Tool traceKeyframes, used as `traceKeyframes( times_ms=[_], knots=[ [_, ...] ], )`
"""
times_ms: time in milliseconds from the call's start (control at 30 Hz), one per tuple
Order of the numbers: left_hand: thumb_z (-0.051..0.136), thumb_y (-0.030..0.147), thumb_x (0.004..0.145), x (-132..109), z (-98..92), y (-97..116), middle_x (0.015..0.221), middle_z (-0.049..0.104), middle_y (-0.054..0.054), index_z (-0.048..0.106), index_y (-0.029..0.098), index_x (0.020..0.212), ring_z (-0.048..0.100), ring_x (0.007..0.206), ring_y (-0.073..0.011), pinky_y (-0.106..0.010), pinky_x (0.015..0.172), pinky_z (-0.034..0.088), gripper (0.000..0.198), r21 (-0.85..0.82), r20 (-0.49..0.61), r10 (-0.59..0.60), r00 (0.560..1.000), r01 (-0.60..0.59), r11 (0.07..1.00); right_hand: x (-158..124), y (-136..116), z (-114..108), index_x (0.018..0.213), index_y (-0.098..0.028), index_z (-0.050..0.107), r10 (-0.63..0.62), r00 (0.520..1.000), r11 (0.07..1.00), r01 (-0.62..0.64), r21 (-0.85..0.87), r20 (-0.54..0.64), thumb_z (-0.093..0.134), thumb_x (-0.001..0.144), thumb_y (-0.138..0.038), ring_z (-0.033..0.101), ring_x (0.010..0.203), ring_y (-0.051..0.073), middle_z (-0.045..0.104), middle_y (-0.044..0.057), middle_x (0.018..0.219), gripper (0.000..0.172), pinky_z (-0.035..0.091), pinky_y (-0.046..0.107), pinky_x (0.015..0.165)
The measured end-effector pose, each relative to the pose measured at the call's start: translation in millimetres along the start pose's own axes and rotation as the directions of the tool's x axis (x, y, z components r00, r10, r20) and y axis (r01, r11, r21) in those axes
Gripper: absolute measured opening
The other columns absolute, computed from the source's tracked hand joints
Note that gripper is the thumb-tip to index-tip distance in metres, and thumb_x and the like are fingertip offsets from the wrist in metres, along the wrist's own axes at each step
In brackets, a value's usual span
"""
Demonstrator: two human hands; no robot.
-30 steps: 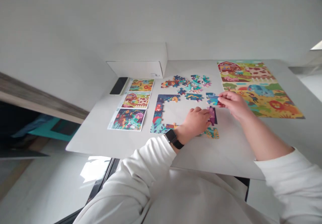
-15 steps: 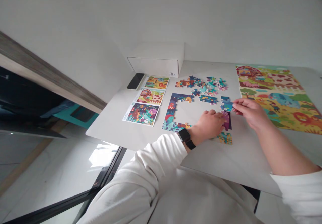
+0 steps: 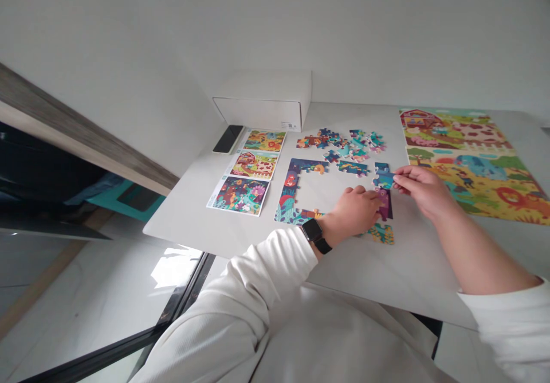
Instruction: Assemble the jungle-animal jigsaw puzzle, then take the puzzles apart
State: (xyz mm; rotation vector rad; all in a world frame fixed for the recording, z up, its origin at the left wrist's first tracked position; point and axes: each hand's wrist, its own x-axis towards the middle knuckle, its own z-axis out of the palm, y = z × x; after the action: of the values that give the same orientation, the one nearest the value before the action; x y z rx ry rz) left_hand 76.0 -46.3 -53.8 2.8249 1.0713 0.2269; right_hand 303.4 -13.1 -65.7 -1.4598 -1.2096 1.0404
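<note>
My right hand (image 3: 423,189) pinches the edge of a blue puzzle piece (image 3: 383,179) between thumb and fingers. This piece lies against the top of a purple puzzle piece (image 3: 385,205). My left hand (image 3: 356,210), with a black watch at the wrist, has its fingers bent over the purple piece's left side, holding it against the table; the fingertips are partly hidden. Around them is a partial puzzle frame (image 3: 289,191), joined along the left side and parts of the top and bottom. A dark blue joined strip (image 3: 353,167) lies apart at the top.
Several loose puzzle pieces (image 3: 348,145) are heaped behind the frame. Three picture cards (image 3: 238,195) and a phone (image 3: 227,139) lie to the left, near a white box (image 3: 262,110). Two finished puzzles (image 3: 472,159) cover the table's right side.
The blue piece in my right hand has come down closer against the purple piece. My left hand stays on the purple piece. The whole view has shifted slightly.
</note>
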Motion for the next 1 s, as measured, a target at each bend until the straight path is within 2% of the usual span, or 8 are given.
traceKeyframes(
  times_ms=[133, 433, 667, 867, 1000],
  knots=[
    [0.053, 0.037, 0.107, 0, -1.1, 0, 0.144, 0.069, -0.006, 0.072, 0.024, 0.128, 0.063, 0.120, -0.0256, -0.041, 0.096, 0.052, 0.032, 0.009, 0.003, -0.001, 1.000, 0.001, 1.000, 0, 1, 0, 0.094, -0.022, 0.077, -0.017, 1.000, 1.000, 0.017, 0.001, 0.000, 0.090, 0.071, -0.044, 0.064, 0.071, 0.014, 0.070, 0.000, 0.077, 0.035, 0.047, 0.024, 0.063],
    [0.053, 0.037, 0.107, -1, -6.4, -1, 0.142, 0.070, -0.007, 0.072, 0.023, 0.128, 0.062, 0.122, -0.0264, -0.042, 0.099, 0.052, 0.032, -0.016, 0.031, -0.003, 1.000, 0.003, 1.000, 2, 1, 1, 0.092, -0.022, 0.072, -0.035, 0.998, 0.999, 0.035, -0.021, -0.045, 0.092, 0.068, -0.051, 0.064, 0.069, 0.016, 0.068, 0.000, 0.075, 0.042, 0.047, 0.025, 0.058],
    [0.056, 0.039, 0.106, -2, -7.8, -3, 0.143, 0.070, -0.007, 0.070, 0.024, 0.132, 0.062, 0.123, -0.0276, -0.043, 0.100, 0.051, 0.033, -0.031, 0.042, -0.001, 0.999, 0.003, 1.000, 3, -3, 2, 0.090, -0.022, 0.070, -0.019, 0.999, 0.998, 0.017, -0.060, -0.034, 0.084, 0.071, -0.046, 0.061, 0.064, 0.015, 0.066, -0.001, 0.071, 0.034, 0.046, 0.024, 0.054],
    [0.055, 0.037, 0.106, -2, -4.4, -4, 0.143, 0.070, -0.008, 0.069, 0.025, 0.135, 0.061, 0.126, -0.0268, -0.042, 0.102, 0.051, 0.034, -0.027, 0.035, -0.017, 0.999, 0.018, 0.999, -3, -17, -1, 0.088, -0.021, 0.070, 0.131, 0.988, 0.969, -0.145, -0.198, -0.085, 0.074, 0.078, -0.028, 0.053, 0.054, 0.012, 0.061, -0.003, 0.064, 0.012, 0.043, 0.023, 0.049],
    [0.057, 0.038, 0.105, -2, -3.4, -5, 0.144, 0.070, -0.007, 0.069, 0.024, 0.135, 0.061, 0.126, -0.0272, -0.043, 0.102, 0.052, 0.035, -0.030, 0.022, -0.013, 1.000, 0.014, 0.999, -4, -19, -3, 0.088, -0.020, 0.070, 0.181, 0.979, 0.940, -0.201, -0.277, -0.093, 0.071, 0.081, -0.021, 0.054, 0.054, 0.013, 0.059, -0.004, 0.061, 0.007, 0.045, 0.022, 0.048]
  ],
)
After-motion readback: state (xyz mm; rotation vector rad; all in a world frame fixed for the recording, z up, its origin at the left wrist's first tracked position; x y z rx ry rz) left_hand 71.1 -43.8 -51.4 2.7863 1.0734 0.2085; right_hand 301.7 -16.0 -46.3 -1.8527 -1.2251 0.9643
